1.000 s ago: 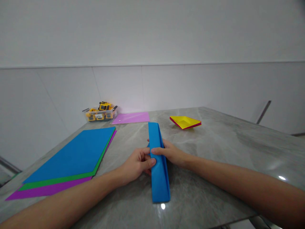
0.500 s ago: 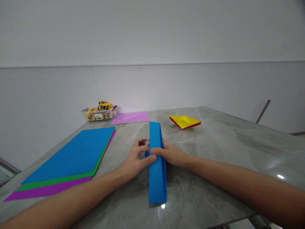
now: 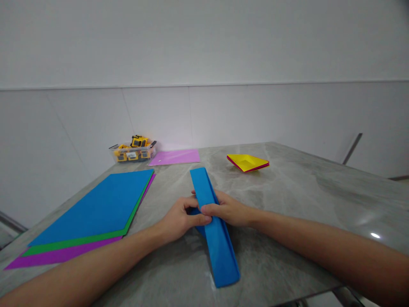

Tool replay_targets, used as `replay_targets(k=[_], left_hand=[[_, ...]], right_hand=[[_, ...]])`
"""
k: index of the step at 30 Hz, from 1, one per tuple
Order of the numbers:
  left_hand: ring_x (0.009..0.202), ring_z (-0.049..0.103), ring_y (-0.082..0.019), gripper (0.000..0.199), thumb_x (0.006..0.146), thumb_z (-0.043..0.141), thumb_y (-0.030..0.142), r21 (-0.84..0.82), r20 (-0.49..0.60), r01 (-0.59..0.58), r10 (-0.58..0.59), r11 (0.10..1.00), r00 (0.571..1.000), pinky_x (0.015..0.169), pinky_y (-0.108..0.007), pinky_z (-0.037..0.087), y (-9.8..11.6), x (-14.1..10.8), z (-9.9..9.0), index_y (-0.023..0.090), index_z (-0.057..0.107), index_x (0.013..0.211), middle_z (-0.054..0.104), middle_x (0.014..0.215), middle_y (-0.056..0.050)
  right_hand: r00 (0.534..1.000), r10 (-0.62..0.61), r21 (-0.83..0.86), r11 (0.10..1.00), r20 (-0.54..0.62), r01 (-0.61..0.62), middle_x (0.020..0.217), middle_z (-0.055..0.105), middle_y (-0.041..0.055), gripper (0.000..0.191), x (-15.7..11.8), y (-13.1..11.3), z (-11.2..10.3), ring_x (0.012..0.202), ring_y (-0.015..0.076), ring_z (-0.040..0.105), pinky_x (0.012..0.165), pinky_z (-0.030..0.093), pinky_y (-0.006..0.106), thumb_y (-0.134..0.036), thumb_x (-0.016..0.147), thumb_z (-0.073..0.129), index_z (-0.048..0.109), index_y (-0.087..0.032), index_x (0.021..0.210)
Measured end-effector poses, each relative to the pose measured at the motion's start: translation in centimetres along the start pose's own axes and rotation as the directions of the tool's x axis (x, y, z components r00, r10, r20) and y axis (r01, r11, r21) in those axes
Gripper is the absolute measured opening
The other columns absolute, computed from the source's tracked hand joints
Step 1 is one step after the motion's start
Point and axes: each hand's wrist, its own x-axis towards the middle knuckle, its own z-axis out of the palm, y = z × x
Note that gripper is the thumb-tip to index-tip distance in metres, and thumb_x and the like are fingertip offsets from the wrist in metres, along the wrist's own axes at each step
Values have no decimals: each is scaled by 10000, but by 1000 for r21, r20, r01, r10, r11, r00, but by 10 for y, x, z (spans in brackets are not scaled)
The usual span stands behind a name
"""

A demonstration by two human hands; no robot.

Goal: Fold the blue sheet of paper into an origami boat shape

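A long strip of folded blue paper (image 3: 220, 251) is held over the grey table, tilted with its far end to the left. My left hand (image 3: 183, 215) grips it from the left, thumb on the top face and fingers partly hidden behind. From the right, my right hand (image 3: 226, 209) pinches the middle, its thumb on top and its other fingers out of sight underneath. A blue part of the paper sticks out beneath the strip, beside my left fingers.
Blue, green and purple sheets (image 3: 96, 204) lie stacked at the left. Behind are a clear box (image 3: 132, 154) of yellow toy vehicles and a pink sheet (image 3: 175, 157) by the wall. A yellow and red folded paper (image 3: 247, 162) rests at back right of the table (image 3: 306, 204).
The blue strip has turned from nearly straight to slanted, its near end swinging right and its far end left. Both hands have shifted slightly nearer and still hold it.
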Motion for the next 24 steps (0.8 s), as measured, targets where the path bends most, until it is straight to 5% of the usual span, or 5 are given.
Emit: replay_targets(k=[7, 12, 19, 24], left_hand=[[702, 626, -177, 216, 711, 774, 356, 28, 15, 28, -29, 999, 999, 719, -300, 498, 3, -2, 2, 143, 749, 739, 726, 766, -54], [705, 632, -177, 306, 742, 739, 437, -26, -30, 12, -13, 1000, 999, 677, -282, 501, 0, -1, 4, 139, 736, 810, 726, 789, -55], [649, 623, -156, 296, 720, 766, 414, -163, -2, 19, -20, 986, 1000, 642, -262, 497, 0, -1, 6, 137, 727, 819, 716, 745, -40], [606, 599, -143, 289, 722, 764, 406, -192, -13, 31, -34, 981, 999, 614, -256, 488, 0, -2, 6, 125, 717, 775, 693, 698, -38]], right_hand=[[995, 61, 89, 995, -85, -54, 995, 630, 90, 508, 1, -5, 2, 952, 229, 593, 909, 474, 424, -623, 869, 495, 605, -146, 1005], [999, 52, 152, 987, -4, -51, 958, 631, 76, 499, 0, -7, 3, 910, 218, 593, 845, 495, 395, -597, 830, 572, 605, -141, 1029], [999, 36, 140, 989, 15, -37, 928, 627, 64, 529, 1, -4, 4, 867, 199, 584, 847, 489, 381, -649, 817, 564, 623, -147, 971], [995, -22, 14, 1000, -98, 23, 869, 613, 58, 552, 2, -3, 0, 830, 190, 553, 782, 482, 351, -668, 891, 410, 610, -154, 907]])
